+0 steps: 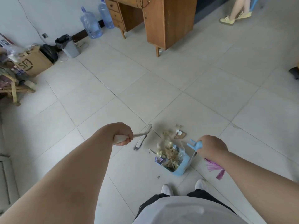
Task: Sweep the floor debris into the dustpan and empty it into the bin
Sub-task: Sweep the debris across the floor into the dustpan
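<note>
While the left hand (123, 135) has its grip curled tight round the white broom handle (120, 138), the broom head (143, 138) is down at the floor (113, 78), just left of the loose debris (177, 133). Its long side runs from near to far, so I think a push to the right would sweep the bits along. The right hand (212, 147) has its grip closed round the top of the blue dustpan handle (193, 145). The dustpan (182, 168) is on the floor below it, heaped with scraps, and its open side seems to face the loose bits. Both arms reach forward and down. The bin (70, 47) is far off to the left, by the wall.
</note>
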Action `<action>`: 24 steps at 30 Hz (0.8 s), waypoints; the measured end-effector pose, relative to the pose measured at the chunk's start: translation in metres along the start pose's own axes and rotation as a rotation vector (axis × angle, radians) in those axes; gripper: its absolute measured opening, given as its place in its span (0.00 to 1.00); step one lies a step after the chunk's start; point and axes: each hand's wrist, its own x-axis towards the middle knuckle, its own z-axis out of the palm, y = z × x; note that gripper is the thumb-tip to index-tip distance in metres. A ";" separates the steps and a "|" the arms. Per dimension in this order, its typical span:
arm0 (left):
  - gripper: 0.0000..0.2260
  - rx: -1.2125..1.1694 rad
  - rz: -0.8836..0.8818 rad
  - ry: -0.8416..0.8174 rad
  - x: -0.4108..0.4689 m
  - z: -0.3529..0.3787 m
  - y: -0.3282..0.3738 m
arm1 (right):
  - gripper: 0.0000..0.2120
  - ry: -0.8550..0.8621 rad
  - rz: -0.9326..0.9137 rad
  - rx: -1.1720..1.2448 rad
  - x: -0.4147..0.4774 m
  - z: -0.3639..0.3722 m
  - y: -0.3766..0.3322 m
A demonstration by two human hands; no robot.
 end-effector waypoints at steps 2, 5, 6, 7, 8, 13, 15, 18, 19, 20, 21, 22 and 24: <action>0.02 -0.013 0.017 0.027 0.018 0.010 0.002 | 0.09 0.000 0.019 0.014 -0.006 0.004 0.007; 0.03 0.073 0.084 0.054 0.041 0.028 0.014 | 0.03 0.008 0.057 0.031 -0.016 0.005 0.017; 0.06 0.116 0.111 0.056 0.048 0.034 0.020 | 0.05 0.013 0.074 0.043 -0.018 0.006 0.020; 0.09 0.142 0.132 0.055 0.055 0.040 0.027 | 0.06 0.017 0.100 0.055 -0.020 0.007 0.023; 0.10 0.149 0.141 0.051 0.063 0.044 0.034 | 0.06 0.027 0.123 0.069 -0.021 0.008 0.025; 0.10 0.189 0.155 0.038 0.092 0.065 0.071 | 0.07 0.067 0.197 0.094 -0.024 0.011 0.034; 0.08 0.228 0.180 0.034 0.099 0.073 0.085 | 0.10 0.098 0.221 0.099 -0.023 0.010 0.036; 0.02 0.394 0.165 0.021 0.105 0.083 0.099 | 0.10 0.110 0.254 0.105 -0.019 0.008 0.041; 0.03 0.463 0.162 0.026 0.106 0.085 0.103 | 0.09 0.107 0.257 0.105 -0.017 0.007 0.041; 0.07 0.543 0.178 0.014 0.107 0.087 0.105 | 0.09 0.107 0.258 0.109 -0.013 0.005 0.042; 0.09 0.630 0.200 0.003 0.106 0.087 0.108 | 0.09 0.109 0.255 0.111 -0.009 0.004 0.042; 0.08 0.717 0.218 0.003 0.104 0.086 0.110 | 0.09 0.108 0.252 0.110 -0.004 0.002 0.041; 0.02 0.859 0.243 -0.014 0.090 0.081 0.113 | 0.09 0.102 0.249 0.107 0.004 0.000 0.039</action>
